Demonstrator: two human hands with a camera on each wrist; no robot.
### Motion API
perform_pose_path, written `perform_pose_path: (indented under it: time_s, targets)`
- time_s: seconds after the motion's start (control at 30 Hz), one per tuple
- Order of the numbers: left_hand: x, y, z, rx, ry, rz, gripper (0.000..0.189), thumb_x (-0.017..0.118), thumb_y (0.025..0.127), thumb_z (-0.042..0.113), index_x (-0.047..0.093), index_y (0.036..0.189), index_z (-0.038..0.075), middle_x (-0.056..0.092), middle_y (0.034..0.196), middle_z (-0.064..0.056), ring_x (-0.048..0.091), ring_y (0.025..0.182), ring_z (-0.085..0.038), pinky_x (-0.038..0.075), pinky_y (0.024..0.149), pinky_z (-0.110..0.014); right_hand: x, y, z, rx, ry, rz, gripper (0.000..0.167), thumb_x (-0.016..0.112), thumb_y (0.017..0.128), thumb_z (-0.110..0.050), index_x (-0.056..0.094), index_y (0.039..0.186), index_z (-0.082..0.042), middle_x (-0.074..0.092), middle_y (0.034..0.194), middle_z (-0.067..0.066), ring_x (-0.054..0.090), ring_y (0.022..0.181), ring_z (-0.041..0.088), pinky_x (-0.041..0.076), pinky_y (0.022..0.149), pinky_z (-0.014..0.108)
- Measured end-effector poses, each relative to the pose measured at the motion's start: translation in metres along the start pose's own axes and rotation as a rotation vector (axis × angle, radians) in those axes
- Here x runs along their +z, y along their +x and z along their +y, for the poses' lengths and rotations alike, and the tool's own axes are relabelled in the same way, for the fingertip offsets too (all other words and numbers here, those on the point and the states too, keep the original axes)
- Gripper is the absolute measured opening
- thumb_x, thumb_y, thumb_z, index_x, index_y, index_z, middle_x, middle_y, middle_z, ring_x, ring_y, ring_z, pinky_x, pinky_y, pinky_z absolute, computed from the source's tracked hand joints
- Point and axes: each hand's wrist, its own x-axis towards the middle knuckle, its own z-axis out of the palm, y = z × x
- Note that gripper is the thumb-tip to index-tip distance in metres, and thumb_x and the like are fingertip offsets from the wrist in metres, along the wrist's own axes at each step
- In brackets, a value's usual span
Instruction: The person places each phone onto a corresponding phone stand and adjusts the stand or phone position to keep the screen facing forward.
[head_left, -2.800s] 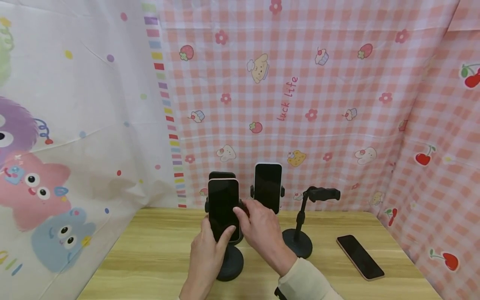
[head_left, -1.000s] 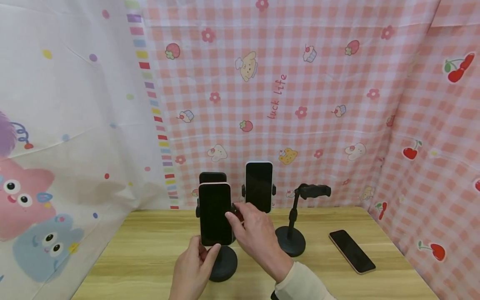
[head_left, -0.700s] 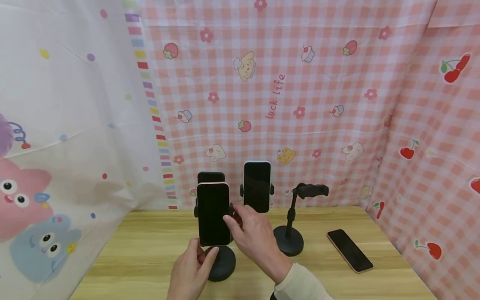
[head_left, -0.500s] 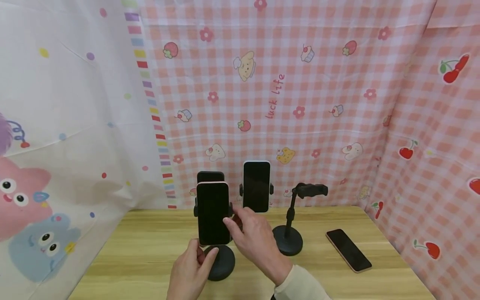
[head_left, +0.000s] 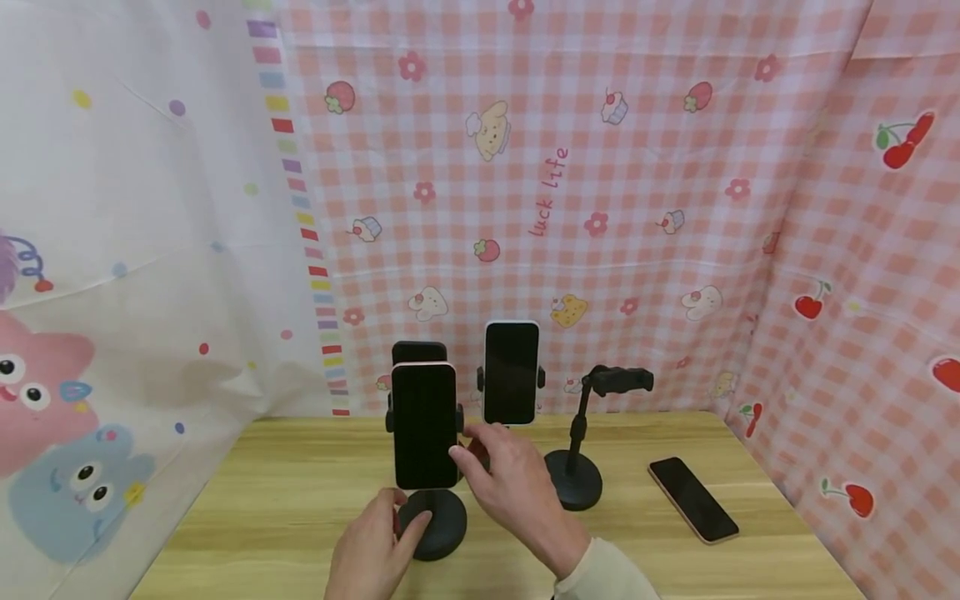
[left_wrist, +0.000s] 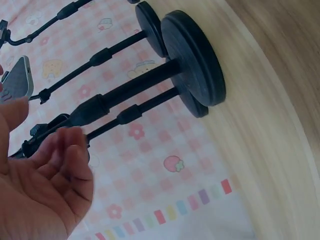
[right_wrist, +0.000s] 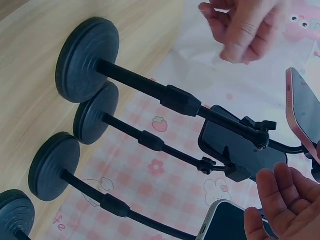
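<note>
while the front phone (head_left: 425,427) stood upright in its clamp (head_left: 389,414) at the lower centre of the head view, both hands had come away from where they were 2.8 seconds earlier. back then the left thumb lay over the lower screen; now the left hand (head_left: 369,546) was below the phone's bottom edge, at the bottom of the frame just left of centre, in front of the round base (head_left: 448,532). its thumb stood apart from loosely curled fingers, with nothing between them, and the right wrist view showed it, at the upper right, clear of the pole (right_wrist: 135,80).

the right hand (head_left: 517,487) had slid lower too: its fingertips, earlier beside the clamp's right arm, were now just under it, close to the phone's right edge. its fingers were slack and spread, pinching nothing; whether the thumb tip touched the phone, i could not tell. the phone itself had stayed in the clamp, its screen dark.

the other things had kept their places on the table (head_left: 285,500), though the whole view had shifted a little left. a black phone (head_left: 418,351) peeked out behind the front one, a white phone (head_left: 512,375) stood right of centre, a spare stand (head_left: 577,429) came next, and a flat phone (head_left: 693,500) lay at the lower right.
</note>
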Motion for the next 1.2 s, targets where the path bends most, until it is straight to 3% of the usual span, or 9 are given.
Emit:
perform_pose_path:
  time_s: [0.23,0.6,0.83,1.2]
  targets:
    - [0.004,0.005,-0.012,-0.035,0.107,-0.134,0.047,0.075,0.087,0.042,0.062,0.108,0.002,0.06,0.086,-0.004,0.058,0.075,-0.018,0.051,0.066,-0.04,0.0,-0.004,0.005,0.006,0.009,-0.029,0.035,0.058,0.101,-0.039,0.068,0.12,-0.012,0.061,0.087,-0.01,0.058,0.076,0.006,0.049,0.067,0.029]
    - [0.012,0.005,-0.024,-0.071,0.284,-0.265,0.05,0.081,0.08,0.044,0.063,0.103,0.004,0.058,0.084,-0.006,0.059,0.079,-0.025,0.051,0.068,-0.045,-0.004,-0.014,0.019,0.054,0.015,-0.037,0.035,0.058,0.1,-0.042,0.069,0.117,-0.014,0.063,0.092,-0.01,0.058,0.078,0.007,0.05,0.069,0.03]
    - [0.016,0.007,-0.029,-0.127,0.315,-0.362,0.049,0.082,0.079,0.044,0.063,0.104,0.006,0.059,0.089,-0.007,0.058,0.08,-0.025,0.05,0.072,-0.047,-0.005,-0.02,0.034,0.116,0.003,-0.057,0.035,0.059,0.099,-0.041,0.069,0.118,-0.013,0.063,0.093,-0.009,0.058,0.08,0.007,0.05,0.07,0.031]
    - [0.018,0.007,-0.032,-0.146,0.323,-0.419,0.048,0.082,0.079,0.042,0.063,0.105,0.006,0.06,0.092,-0.009,0.058,0.082,-0.027,0.049,0.077,-0.05,-0.003,-0.029,0.061,0.193,-0.059,-0.062,0.036,0.061,0.098,-0.04,0.07,0.115,-0.01,0.063,0.09,-0.006,0.058,0.079,0.01,0.049,0.069,0.033]
